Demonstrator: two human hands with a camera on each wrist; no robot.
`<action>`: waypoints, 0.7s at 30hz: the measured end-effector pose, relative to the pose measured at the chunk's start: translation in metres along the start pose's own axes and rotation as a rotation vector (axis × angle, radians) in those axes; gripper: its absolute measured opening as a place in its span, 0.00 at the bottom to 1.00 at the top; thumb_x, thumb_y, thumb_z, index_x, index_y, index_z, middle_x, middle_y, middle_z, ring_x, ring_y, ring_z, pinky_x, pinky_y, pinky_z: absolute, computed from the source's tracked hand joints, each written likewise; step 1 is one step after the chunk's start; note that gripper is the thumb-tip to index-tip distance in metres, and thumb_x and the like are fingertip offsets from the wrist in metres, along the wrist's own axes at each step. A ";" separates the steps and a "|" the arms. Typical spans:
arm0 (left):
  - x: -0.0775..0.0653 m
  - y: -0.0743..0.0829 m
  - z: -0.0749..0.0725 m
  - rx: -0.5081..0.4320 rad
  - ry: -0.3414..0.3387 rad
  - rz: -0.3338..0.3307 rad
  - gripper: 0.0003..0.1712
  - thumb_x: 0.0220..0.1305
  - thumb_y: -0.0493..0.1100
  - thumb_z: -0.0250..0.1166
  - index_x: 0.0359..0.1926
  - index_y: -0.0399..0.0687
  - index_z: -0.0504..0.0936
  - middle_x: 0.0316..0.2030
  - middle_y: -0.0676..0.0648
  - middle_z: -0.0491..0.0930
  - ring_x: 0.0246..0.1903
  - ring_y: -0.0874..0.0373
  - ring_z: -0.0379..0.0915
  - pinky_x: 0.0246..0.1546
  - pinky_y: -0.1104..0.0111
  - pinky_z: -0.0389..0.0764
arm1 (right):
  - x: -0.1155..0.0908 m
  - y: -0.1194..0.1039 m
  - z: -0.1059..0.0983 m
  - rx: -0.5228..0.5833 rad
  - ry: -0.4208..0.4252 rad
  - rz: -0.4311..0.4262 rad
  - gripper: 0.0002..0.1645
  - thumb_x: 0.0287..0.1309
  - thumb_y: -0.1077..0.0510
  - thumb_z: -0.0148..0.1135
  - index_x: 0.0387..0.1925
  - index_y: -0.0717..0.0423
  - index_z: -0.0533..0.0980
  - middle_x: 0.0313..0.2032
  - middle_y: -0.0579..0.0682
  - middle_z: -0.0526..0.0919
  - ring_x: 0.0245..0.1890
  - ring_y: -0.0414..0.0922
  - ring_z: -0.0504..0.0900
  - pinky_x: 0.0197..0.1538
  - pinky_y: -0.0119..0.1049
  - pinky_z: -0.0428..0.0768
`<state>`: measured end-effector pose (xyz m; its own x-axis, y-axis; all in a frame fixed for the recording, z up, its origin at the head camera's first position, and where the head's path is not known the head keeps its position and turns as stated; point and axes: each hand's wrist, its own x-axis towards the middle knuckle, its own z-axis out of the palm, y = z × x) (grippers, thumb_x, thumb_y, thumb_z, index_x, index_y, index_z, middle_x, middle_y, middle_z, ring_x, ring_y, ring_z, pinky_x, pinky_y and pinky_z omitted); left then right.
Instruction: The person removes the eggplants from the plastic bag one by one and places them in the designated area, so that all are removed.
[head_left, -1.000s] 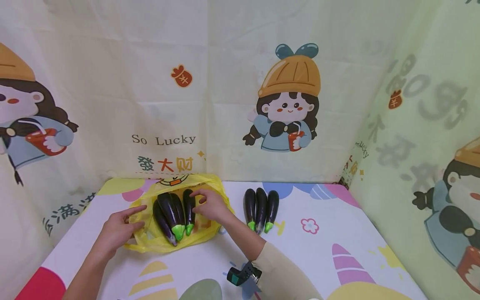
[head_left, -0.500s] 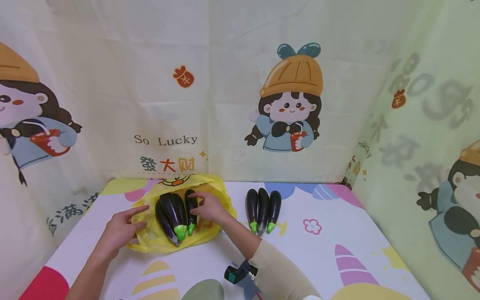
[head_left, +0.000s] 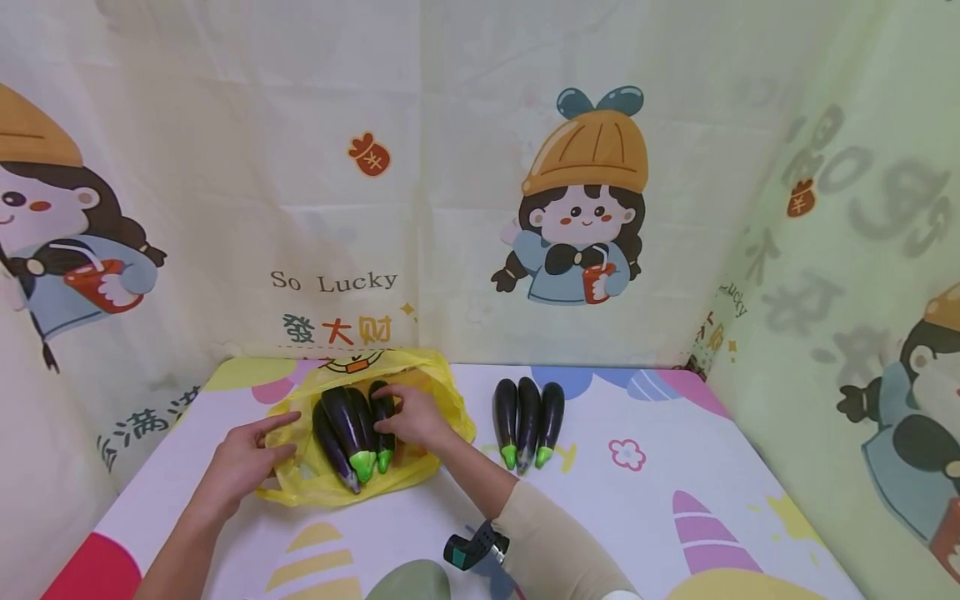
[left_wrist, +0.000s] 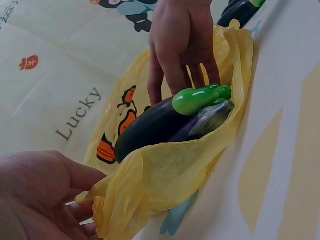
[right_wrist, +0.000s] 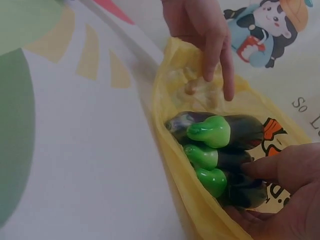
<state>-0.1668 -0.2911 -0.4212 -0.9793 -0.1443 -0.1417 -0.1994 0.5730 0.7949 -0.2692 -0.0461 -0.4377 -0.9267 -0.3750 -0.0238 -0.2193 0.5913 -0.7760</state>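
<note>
A yellow plastic bag (head_left: 420,392) lies open on the table with three dark purple eggplants (head_left: 347,427) in it, green stems toward me. My right hand (head_left: 390,417) reaches into the bag and grips the rightmost eggplant (head_left: 382,398); in the right wrist view its thumb lies over that eggplant (right_wrist: 240,192) and its fingers curl beneath. My left hand (head_left: 276,437) pinches the bag's left edge (left_wrist: 102,197) and holds it up. In the left wrist view the eggplants (left_wrist: 150,127) lie stacked, with my right hand (left_wrist: 182,45) behind them.
Three more eggplants (head_left: 527,421) lie side by side on the patterned tablecloth (head_left: 645,492), right of the bag. Cartoon-printed curtains (head_left: 585,208) close in the back and both sides. A black and teal camera (head_left: 472,550) sits on my right wrist.
My right hand's fingers have drawn in round the rightmost eggplant in the bag. The left hand keeps its hold on the bag's edge.
</note>
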 end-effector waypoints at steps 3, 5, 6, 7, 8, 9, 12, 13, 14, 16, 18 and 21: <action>0.000 0.000 0.000 0.002 0.001 0.004 0.35 0.71 0.41 0.63 0.76 0.40 0.68 0.44 0.38 0.68 0.36 0.52 0.63 0.27 0.67 0.71 | 0.001 0.000 0.002 0.000 0.006 -0.004 0.27 0.54 0.58 0.80 0.56 0.42 0.83 0.40 0.48 0.83 0.36 0.41 0.77 0.34 0.31 0.76; 0.000 0.000 0.000 0.007 0.003 0.007 0.35 0.71 0.41 0.63 0.76 0.40 0.68 0.47 0.37 0.68 0.38 0.51 0.64 0.27 0.67 0.71 | 0.001 -0.001 0.002 0.005 0.011 0.002 0.28 0.53 0.59 0.80 0.56 0.42 0.83 0.39 0.48 0.83 0.34 0.41 0.76 0.33 0.31 0.76; 0.001 0.000 0.000 0.008 0.002 0.007 0.35 0.71 0.41 0.63 0.76 0.40 0.68 0.48 0.36 0.68 0.39 0.50 0.64 0.28 0.67 0.71 | 0.001 -0.002 0.002 0.005 0.014 0.004 0.28 0.53 0.60 0.80 0.56 0.42 0.83 0.39 0.48 0.83 0.34 0.41 0.76 0.33 0.31 0.76; 0.001 0.000 0.000 0.007 0.000 0.004 0.35 0.71 0.41 0.63 0.76 0.40 0.68 0.49 0.36 0.68 0.40 0.49 0.64 0.28 0.67 0.71 | 0.002 -0.003 0.002 0.007 0.017 0.008 0.28 0.53 0.60 0.80 0.55 0.42 0.83 0.39 0.48 0.83 0.34 0.41 0.76 0.33 0.31 0.76; 0.001 0.000 0.000 0.007 -0.002 0.002 0.35 0.71 0.41 0.63 0.76 0.40 0.68 0.51 0.34 0.68 0.42 0.48 0.64 0.29 0.67 0.71 | 0.002 -0.003 0.002 0.011 0.018 0.010 0.28 0.53 0.60 0.80 0.55 0.42 0.83 0.38 0.48 0.83 0.34 0.41 0.76 0.33 0.31 0.76; 0.001 0.001 0.000 0.007 -0.004 -0.001 0.35 0.71 0.42 0.63 0.76 0.40 0.68 0.53 0.33 0.68 0.44 0.47 0.65 0.30 0.67 0.72 | 0.001 -0.004 0.002 0.016 0.019 0.013 0.28 0.53 0.61 0.80 0.55 0.42 0.83 0.38 0.48 0.83 0.33 0.41 0.76 0.32 0.31 0.76; 0.001 0.001 -0.001 0.004 -0.010 -0.006 0.35 0.72 0.42 0.62 0.77 0.41 0.67 0.59 0.31 0.67 0.48 0.44 0.64 0.31 0.68 0.73 | 0.001 -0.005 0.002 0.031 0.023 0.016 0.28 0.52 0.62 0.80 0.55 0.43 0.83 0.37 0.48 0.83 0.32 0.42 0.77 0.31 0.31 0.76; 0.001 0.001 -0.001 0.004 -0.010 -0.005 0.35 0.72 0.42 0.62 0.77 0.41 0.67 0.61 0.31 0.66 0.49 0.44 0.64 0.31 0.68 0.73 | 0.001 -0.005 0.002 0.040 0.024 0.020 0.28 0.52 0.62 0.80 0.55 0.43 0.83 0.37 0.48 0.83 0.32 0.42 0.77 0.31 0.31 0.76; 0.002 0.001 -0.001 0.003 -0.010 -0.004 0.35 0.72 0.42 0.62 0.77 0.41 0.67 0.62 0.31 0.66 0.49 0.44 0.64 0.31 0.68 0.73 | 0.000 -0.005 0.002 0.046 0.026 0.023 0.28 0.52 0.63 0.80 0.55 0.43 0.84 0.37 0.48 0.83 0.32 0.42 0.77 0.30 0.31 0.76; 0.002 0.001 -0.001 0.000 -0.010 -0.006 0.35 0.72 0.42 0.63 0.77 0.41 0.67 0.59 0.31 0.66 0.47 0.45 0.65 0.30 0.67 0.72 | 0.000 -0.005 0.003 0.057 0.032 0.028 0.28 0.52 0.63 0.80 0.54 0.43 0.84 0.38 0.49 0.83 0.32 0.42 0.77 0.31 0.31 0.76; 0.002 0.000 0.000 0.001 -0.011 -0.007 0.35 0.72 0.42 0.63 0.77 0.41 0.67 0.59 0.31 0.66 0.47 0.45 0.64 0.30 0.67 0.72 | -0.001 -0.004 0.004 0.067 0.036 0.033 0.27 0.52 0.63 0.79 0.54 0.43 0.84 0.39 0.49 0.83 0.33 0.42 0.77 0.31 0.31 0.77; 0.004 -0.002 0.000 0.000 -0.015 -0.012 0.35 0.72 0.42 0.63 0.77 0.41 0.67 0.62 0.30 0.66 0.49 0.44 0.64 0.31 0.67 0.72 | 0.000 -0.004 0.005 0.080 0.037 0.040 0.27 0.52 0.64 0.79 0.54 0.43 0.84 0.41 0.50 0.84 0.35 0.42 0.78 0.32 0.31 0.78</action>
<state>-0.1701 -0.2921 -0.4232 -0.9772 -0.1392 -0.1603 -0.2115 0.5716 0.7928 -0.2666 -0.0517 -0.4380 -0.9452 -0.3246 -0.0340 -0.1578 0.5457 -0.8230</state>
